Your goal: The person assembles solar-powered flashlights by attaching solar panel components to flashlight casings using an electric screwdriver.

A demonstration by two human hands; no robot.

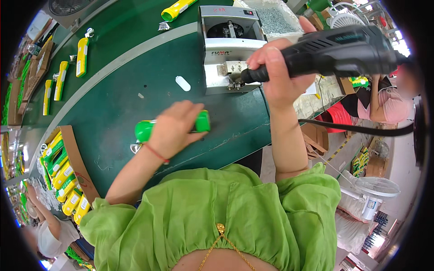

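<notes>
My right hand point(281, 74) is wrapped round a black electric screwdriver point(337, 52), with its nose pointing left. The screwdriver's tip is at the outlet on the front of a silver screw feeder point(233, 47). Below and to the left, my left hand point(174, 128) closes from above over a green plastic casing point(144, 131) lying on the dark green bench. Both rounded ends of the casing stick out; its middle is hidden under my fingers. A metal clip point(135, 147) shows at its near left end. Farther off lies a small white oval piece point(183, 83).
A tray of small metal screws point(278, 18) stands behind the feeder. At the left, a cardboard box point(74, 153) holds several yellow-green casings. Yellow pieces point(82, 56) lie on the far bench strip. A black cable point(357, 128) hangs at the right. Co-workers sit on both sides.
</notes>
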